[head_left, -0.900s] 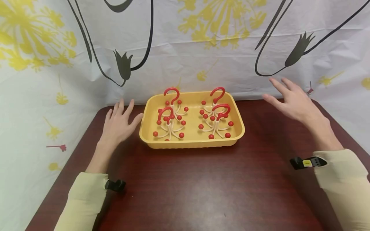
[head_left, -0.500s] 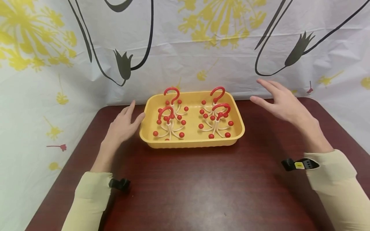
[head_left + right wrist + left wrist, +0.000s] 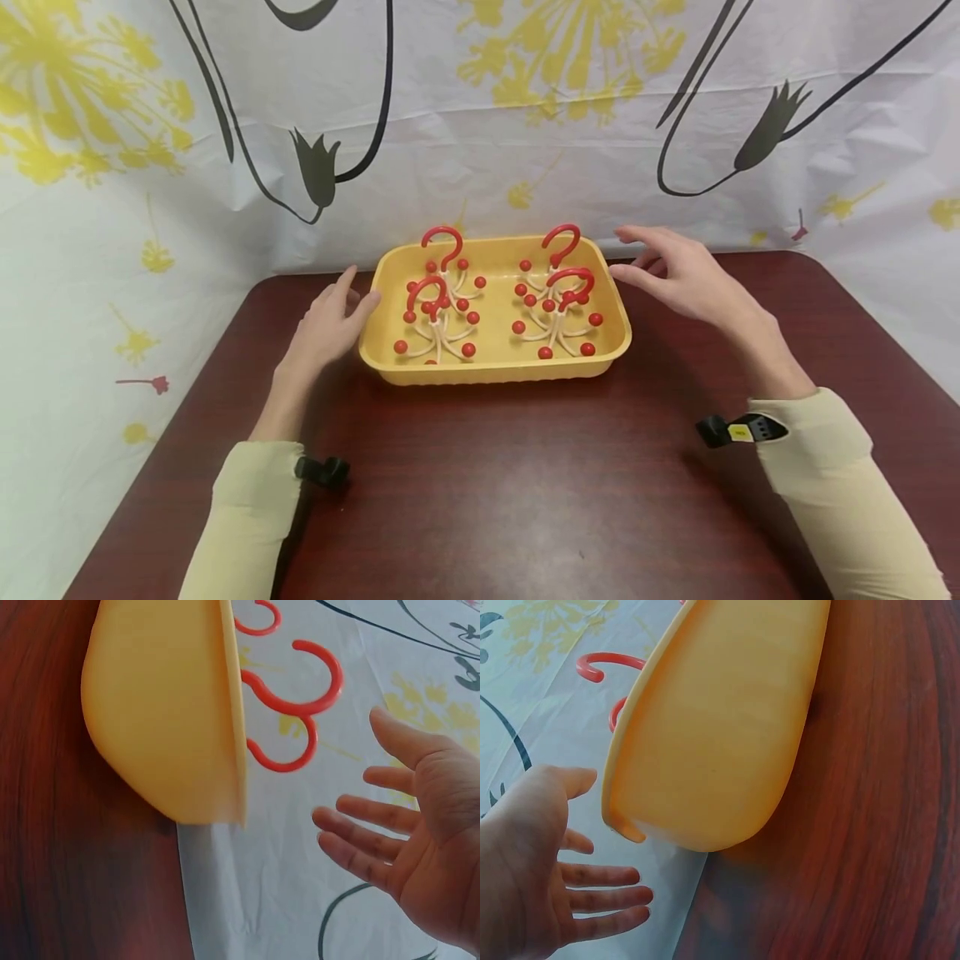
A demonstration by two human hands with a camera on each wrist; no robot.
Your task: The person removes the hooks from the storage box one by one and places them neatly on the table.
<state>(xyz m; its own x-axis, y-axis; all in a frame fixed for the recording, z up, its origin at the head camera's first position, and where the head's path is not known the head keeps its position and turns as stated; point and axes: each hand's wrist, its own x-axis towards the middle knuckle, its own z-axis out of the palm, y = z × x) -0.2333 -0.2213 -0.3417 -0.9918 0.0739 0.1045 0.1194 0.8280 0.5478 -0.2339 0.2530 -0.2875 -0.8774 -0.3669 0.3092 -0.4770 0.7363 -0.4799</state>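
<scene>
A yellow plastic tray (image 3: 495, 372) sits at the back of the dark red table, holding several white multi-armed hangers with red hooks and red ball tips, such as the front right hanger (image 3: 558, 325). Beside the tray's left end is my left hand (image 3: 324, 325), fingers extended; in the left wrist view a gap shows between that hand (image 3: 540, 862) and the tray wall (image 3: 712, 735). My right hand (image 3: 678, 275) hovers by the right end, fingers slightly bent. The right wrist view shows this hand (image 3: 427, 832) apart from the rim, holding nothing.
A white cloth (image 3: 465, 142) with yellow and dark flower prints hangs right behind the tray and along the sides. The dark red tabletop (image 3: 517, 483) extends in front of the tray. Red hooks (image 3: 330, 682) rise above the tray's rim.
My right hand has come left and slightly down to the tray's right end. The left hand has shifted slightly right toward the left end. The tray and hangers have stayed in place.
</scene>
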